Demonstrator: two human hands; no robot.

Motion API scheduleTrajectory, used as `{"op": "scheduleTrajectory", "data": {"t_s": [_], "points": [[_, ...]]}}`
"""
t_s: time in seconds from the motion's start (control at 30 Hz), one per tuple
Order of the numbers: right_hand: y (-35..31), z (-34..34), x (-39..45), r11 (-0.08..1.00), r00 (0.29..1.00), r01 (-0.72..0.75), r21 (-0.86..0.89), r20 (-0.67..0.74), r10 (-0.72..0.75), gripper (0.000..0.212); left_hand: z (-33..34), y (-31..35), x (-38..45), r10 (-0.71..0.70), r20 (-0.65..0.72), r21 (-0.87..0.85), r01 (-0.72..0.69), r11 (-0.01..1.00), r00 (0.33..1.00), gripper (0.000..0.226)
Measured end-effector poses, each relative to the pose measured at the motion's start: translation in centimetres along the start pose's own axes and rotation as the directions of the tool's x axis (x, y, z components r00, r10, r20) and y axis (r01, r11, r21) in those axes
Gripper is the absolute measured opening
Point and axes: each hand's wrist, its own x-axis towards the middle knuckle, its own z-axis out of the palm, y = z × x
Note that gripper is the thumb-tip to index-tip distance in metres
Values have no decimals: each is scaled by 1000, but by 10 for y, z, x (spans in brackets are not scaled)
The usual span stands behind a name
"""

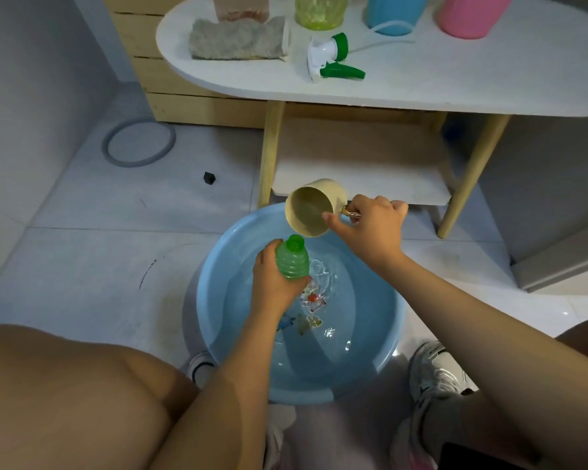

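Note:
My left hand (272,283) grips a green ribbed bottle (292,259) with an open neck, held over a light blue basin (218,300) of water on the floor. My right hand (370,228) holds a beige cup (311,208) by its handle, tipped on its side with its mouth facing me, just above and behind the bottle's neck. The cup's lower rim is close to the bottle opening. Water ripples in the basin beside the bottle. A green and white spray nozzle (333,57) lies on the white oval table (455,83).
The table also carries a grey folded cloth (238,40), a yellow bottle (319,10), a blue bottle (396,10) and a pink bottle (470,13). Under it is a lower shelf (360,164). A grey ring (138,142) and a small black cap (209,178) lie on the tiled floor.

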Motion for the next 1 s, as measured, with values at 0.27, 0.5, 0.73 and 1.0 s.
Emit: {"op": "scheduleTrajectory", "data": {"t_s": [0.27,0.5,0.73,1.0], "points": [[-3,3,-3,992,980,123,-14,-158,-124,52,2,4,3,0,9,-20,1,1000,1000,77],[-2,7,-1,990,964,140,-3,-230,-137,54,4,0,5,-5,-13,-38,5,999,1000,74],[-2,8,0,983,945,181,-35,-271,-183,49,2,5,4,-12,-14,-66,11,998,1000,72],[-1,6,0,961,914,252,-111,-298,-274,47,3,5,2,-18,8,-36,18,999,1000,75]]}}
